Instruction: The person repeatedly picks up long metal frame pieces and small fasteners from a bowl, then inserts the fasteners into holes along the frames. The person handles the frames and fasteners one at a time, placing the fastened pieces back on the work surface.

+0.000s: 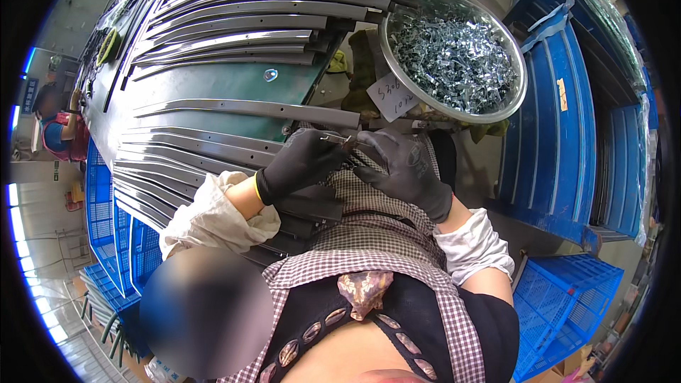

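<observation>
Both my hands wear dark grey gloves and meet over my checked apron, beside the table's near edge. My left hand (305, 159) is closed, with a small shiny metal clip (333, 139) pinched at its fingertips. My right hand (408, 167) comes up against it from the right, fingers bent and closed. What lies between its fingertips is too small and dark to make out. Just beyond my hands ends a long dark grey metal strip (248, 108) with holes in it. More such strips (177, 163) lie side by side to the left, partly under my left forearm.
Further strips (262, 8) lie across the far part of the green table (227, 84). A metal bowl (523, 74) full of small shiny clips stands at the far right, a handwritten card (390, 97) beside it. Blue bins (550, 120) and a blue crate (567, 305) flank my right; another person (64, 124) is far left.
</observation>
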